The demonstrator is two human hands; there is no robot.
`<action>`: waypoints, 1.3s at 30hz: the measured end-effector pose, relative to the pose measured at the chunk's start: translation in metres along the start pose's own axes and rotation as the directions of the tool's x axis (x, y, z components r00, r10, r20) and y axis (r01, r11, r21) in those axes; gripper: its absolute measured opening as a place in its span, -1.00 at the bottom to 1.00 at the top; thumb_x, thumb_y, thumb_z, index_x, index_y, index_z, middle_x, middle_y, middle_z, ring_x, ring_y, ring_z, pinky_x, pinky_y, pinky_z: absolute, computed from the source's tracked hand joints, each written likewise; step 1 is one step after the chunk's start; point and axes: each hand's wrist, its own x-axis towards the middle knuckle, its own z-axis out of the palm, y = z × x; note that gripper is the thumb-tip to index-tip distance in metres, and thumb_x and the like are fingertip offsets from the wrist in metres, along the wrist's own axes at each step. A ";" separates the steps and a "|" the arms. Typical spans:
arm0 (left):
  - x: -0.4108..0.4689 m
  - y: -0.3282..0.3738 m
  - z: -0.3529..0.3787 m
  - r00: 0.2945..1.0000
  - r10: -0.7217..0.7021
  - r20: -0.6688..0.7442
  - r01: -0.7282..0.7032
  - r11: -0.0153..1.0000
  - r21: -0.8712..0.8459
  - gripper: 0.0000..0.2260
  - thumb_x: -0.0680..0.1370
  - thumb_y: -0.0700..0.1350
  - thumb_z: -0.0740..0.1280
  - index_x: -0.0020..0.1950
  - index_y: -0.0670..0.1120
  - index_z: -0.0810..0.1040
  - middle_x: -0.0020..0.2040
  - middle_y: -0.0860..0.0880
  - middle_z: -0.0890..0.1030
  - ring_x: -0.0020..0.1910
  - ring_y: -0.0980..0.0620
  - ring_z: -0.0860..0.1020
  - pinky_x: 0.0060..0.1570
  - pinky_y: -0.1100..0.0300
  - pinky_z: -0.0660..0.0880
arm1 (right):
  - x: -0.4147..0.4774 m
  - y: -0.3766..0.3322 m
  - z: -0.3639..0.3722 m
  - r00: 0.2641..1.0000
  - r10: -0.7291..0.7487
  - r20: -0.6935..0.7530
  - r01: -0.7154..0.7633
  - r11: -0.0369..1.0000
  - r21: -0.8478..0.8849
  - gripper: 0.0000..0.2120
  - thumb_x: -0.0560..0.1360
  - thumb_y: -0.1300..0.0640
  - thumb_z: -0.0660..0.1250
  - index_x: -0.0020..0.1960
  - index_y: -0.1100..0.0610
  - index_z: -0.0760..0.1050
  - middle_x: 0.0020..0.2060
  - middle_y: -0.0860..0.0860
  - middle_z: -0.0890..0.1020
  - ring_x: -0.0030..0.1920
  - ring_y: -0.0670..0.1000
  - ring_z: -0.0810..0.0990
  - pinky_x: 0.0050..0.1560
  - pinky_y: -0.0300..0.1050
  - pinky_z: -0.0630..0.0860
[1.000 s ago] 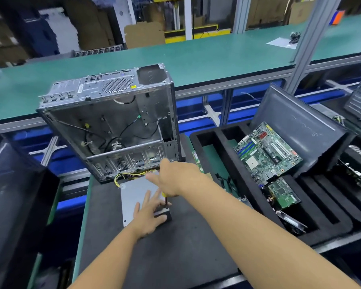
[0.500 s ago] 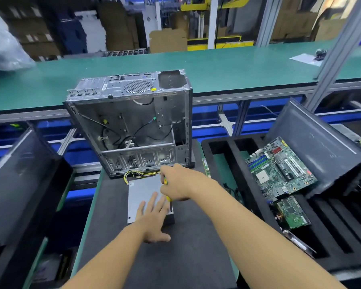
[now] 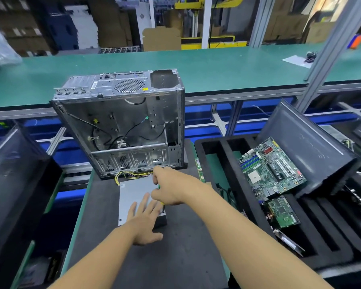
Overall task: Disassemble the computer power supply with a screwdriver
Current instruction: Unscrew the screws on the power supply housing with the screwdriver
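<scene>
Lower centre of frame: grey power supply [image 3: 133,191] flat on the dark worktop [image 3: 175,251], yellow wires towards the open computer case [image 3: 121,126] just above. Left grip [image 3: 143,223] spread open, straight fingers pressed on the supply's lid. Right grip [image 3: 169,188] curled round a green-handled screwdriver [image 3: 163,208], shaft pointing down at the supply's near right corner. At right, motherboard [image 3: 269,170] in a black foam tray [image 3: 227,161]

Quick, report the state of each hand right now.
Left hand: open, fingers flat on the grey metal power supply box.
Right hand: closed around the green-and-yellow-handled screwdriver, shaft down at the box's right edge.
</scene>
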 end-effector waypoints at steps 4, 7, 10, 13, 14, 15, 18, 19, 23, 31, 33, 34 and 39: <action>-0.016 -0.009 -0.025 0.835 0.004 -0.550 -0.008 1.000 -0.005 -0.76 0.33 0.17 0.46 -0.39 0.06 0.55 -0.20 0.18 0.63 -0.34 0.07 0.61 -0.47 0.27 0.20 | 0.000 0.003 -0.005 1.000 0.025 -0.001 -0.025 1.000 -0.006 -0.76 0.54 0.03 0.22 0.14 0.09 0.30 0.08 0.05 0.43 -0.19 0.08 0.49 -0.34 -0.08 0.31; -0.025 -0.018 -0.022 0.870 -0.035 -0.491 0.131 0.978 0.162 -0.77 0.37 -0.05 0.53 -0.40 0.04 0.52 0.29 0.20 0.57 -0.55 0.05 0.51 -0.55 0.31 0.16 | 0.002 0.000 -0.003 1.000 0.018 0.013 -0.018 0.999 -0.041 -0.72 0.55 -0.02 0.21 0.19 0.10 0.31 0.08 0.06 0.47 -0.13 0.09 0.53 -0.32 -0.08 0.34; -0.022 -0.017 -0.002 0.940 -0.115 -0.321 0.195 0.954 0.228 -0.83 0.61 -0.17 0.16 -0.08 0.07 0.46 0.63 0.07 -0.10 -0.24 -0.02 0.62 -0.43 0.20 0.28 | 0.004 -0.003 0.000 1.000 -0.002 0.011 0.003 0.999 -0.035 -0.74 0.56 0.01 0.20 0.18 0.11 0.31 0.08 0.07 0.47 -0.09 0.12 0.55 -0.31 -0.08 0.36; -0.022 -0.014 -0.005 0.961 -0.114 -0.250 0.186 0.940 0.286 -0.80 0.62 -0.18 0.12 0.09 0.05 0.48 0.62 -0.04 0.04 -0.13 -0.06 0.60 -0.37 0.14 0.36 | 0.004 -0.004 -0.002 1.000 0.004 0.014 -0.004 1.000 -0.018 -0.75 0.55 0.03 0.21 0.17 0.11 0.31 0.07 0.08 0.48 -0.08 0.13 0.57 -0.27 -0.07 0.42; -0.020 -0.016 -0.005 0.961 -0.091 -0.260 0.165 0.946 0.280 -0.78 0.65 -0.10 0.07 0.17 0.05 0.48 0.62 -0.08 0.02 -0.02 -0.09 0.57 -0.28 0.09 0.43 | 0.004 -0.004 -0.002 1.000 0.010 0.013 -0.010 1.000 -0.014 -0.75 0.55 0.03 0.20 0.17 0.11 0.31 0.07 0.08 0.49 -0.08 0.13 0.58 -0.27 -0.07 0.42; -0.017 -0.020 -0.005 0.956 -0.079 -0.283 0.153 0.956 0.249 -0.70 0.67 0.02 0.02 0.32 0.05 0.43 0.63 -0.10 -0.07 0.14 -0.14 0.50 -0.08 0.01 0.49 | 0.004 -0.003 -0.002 1.000 0.019 0.011 -0.019 1.000 -0.018 -0.75 0.55 0.03 0.20 0.17 0.12 0.31 0.08 0.08 0.49 -0.07 0.13 0.58 -0.28 -0.07 0.41; -0.008 -0.028 -0.006 0.972 -0.205 -0.115 0.207 0.978 0.004 -0.36 0.61 0.33 -0.13 0.59 0.12 -0.30 0.53 0.09 -0.47 0.59 -0.15 -0.19 0.47 -0.26 0.01 | 0.004 -0.004 -0.001 0.997 0.073 -0.020 -0.074 0.997 -0.034 -0.66 0.60 -0.10 0.16 0.22 0.14 0.29 0.16 0.11 0.46 0.01 0.18 0.58 -0.29 -0.04 0.34; -0.004 -0.028 -0.004 0.978 -0.205 -0.031 0.203 0.978 -0.045 -0.36 0.59 0.37 -0.15 0.51 0.20 -0.44 0.46 0.14 -0.55 0.55 -0.11 -0.38 0.47 -0.31 -0.05 | 0.004 -0.006 0.000 0.994 0.098 -0.048 -0.099 0.995 -0.022 -0.59 0.61 -0.17 0.12 0.25 0.15 0.28 0.18 0.13 0.45 0.05 0.19 0.56 -0.26 -0.02 0.34; 0.000 -0.029 -0.002 0.984 -0.161 0.077 0.171 0.974 -0.145 -0.34 0.55 0.44 -0.12 0.37 0.30 -0.56 0.39 0.21 -0.62 0.48 -0.06 -0.53 0.46 -0.29 0.07 | 0.002 -0.014 0.002 0.980 0.146 -0.133 -0.167 0.972 -0.163 -0.61 0.66 -0.14 0.04 0.24 0.17 0.27 0.10 0.17 0.55 -0.04 0.19 0.50 -0.19 0.01 0.33; -0.004 -0.024 -0.017 0.964 -0.184 0.192 0.213 0.966 -0.144 -0.30 0.56 0.43 -0.09 0.49 0.26 -0.46 0.43 0.19 -0.60 0.45 -0.10 -0.57 0.40 -0.35 0.16 | -0.005 -0.013 -0.013 0.992 0.095 0.088 -0.072 0.969 -0.237 -0.65 0.60 -0.04 0.22 0.30 0.05 0.24 0.30 0.15 0.34 -0.05 0.16 0.53 -0.24 -0.02 0.36; -0.005 -0.023 -0.020 0.954 -0.199 0.226 0.233 0.963 -0.135 -0.30 0.56 0.42 -0.09 0.48 0.24 -0.48 0.42 0.18 -0.60 0.44 -0.11 -0.58 0.40 -0.38 0.15 | -0.006 -0.019 -0.010 0.991 0.133 0.030 -0.120 0.957 -0.264 -0.57 0.64 -0.14 0.09 0.40 0.07 0.19 0.28 0.19 0.40 0.12 0.23 0.53 -0.14 0.04 0.38; -0.005 -0.023 -0.020 0.949 -0.209 0.235 0.244 0.961 -0.133 -0.30 0.56 0.43 -0.09 0.48 0.24 -0.48 0.43 0.18 -0.60 0.44 -0.11 -0.57 0.40 -0.38 0.15 | -0.006 -0.021 -0.007 0.995 0.099 0.007 -0.090 0.934 -0.347 -0.63 0.67 -0.08 0.07 0.40 0.06 0.21 0.20 0.19 0.45 0.10 0.24 0.52 -0.13 0.05 0.40; -0.001 -0.022 -0.018 0.952 -0.217 0.219 0.248 0.961 -0.126 -0.30 0.55 0.44 -0.09 0.47 0.27 -0.49 0.43 0.20 -0.59 0.45 -0.11 -0.56 0.41 -0.36 0.14 | -0.001 -0.018 -0.010 0.996 0.074 0.056 -0.058 0.967 -0.248 -0.78 0.62 0.13 0.14 0.24 0.12 0.22 0.16 0.16 0.42 -0.13 0.18 0.44 -0.22 0.01 0.35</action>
